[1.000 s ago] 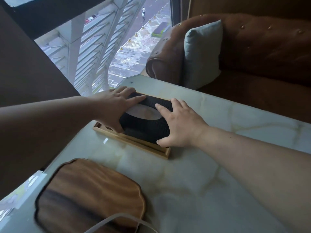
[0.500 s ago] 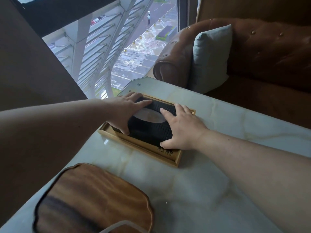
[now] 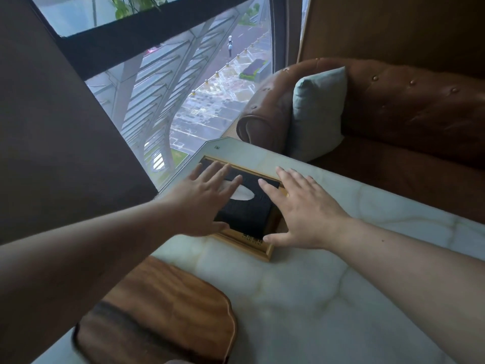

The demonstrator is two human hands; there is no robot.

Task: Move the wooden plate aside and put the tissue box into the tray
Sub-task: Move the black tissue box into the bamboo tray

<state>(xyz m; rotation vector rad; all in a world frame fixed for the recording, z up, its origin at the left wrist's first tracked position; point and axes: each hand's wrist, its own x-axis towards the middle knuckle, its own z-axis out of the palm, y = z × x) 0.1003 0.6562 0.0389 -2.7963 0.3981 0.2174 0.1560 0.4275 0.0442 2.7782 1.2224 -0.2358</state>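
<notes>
A black tissue box (image 3: 248, 208) with a white tissue showing in its oval slot sits inside a shallow light-wood tray (image 3: 252, 245) near the table's far left corner. My left hand (image 3: 207, 203) hovers over the box's left side, fingers spread. My right hand (image 3: 301, 208) is spread over the tray's right edge, fingers apart, gripping nothing. The wooden plate (image 3: 160, 311), dark-grained with a wavy rim, lies on the table near the front left, partly under my left forearm.
The pale marble table (image 3: 315, 298) runs along a floor-to-ceiling window (image 3: 189, 95) on the left. A brown leather sofa (image 3: 409, 114) with a grey-green cushion (image 3: 317, 111) stands behind the table's far edge.
Both hands were pressed on the tissue box in the tray; now they have lifted off it with fingers spread. The camera view has tilted upward.
</notes>
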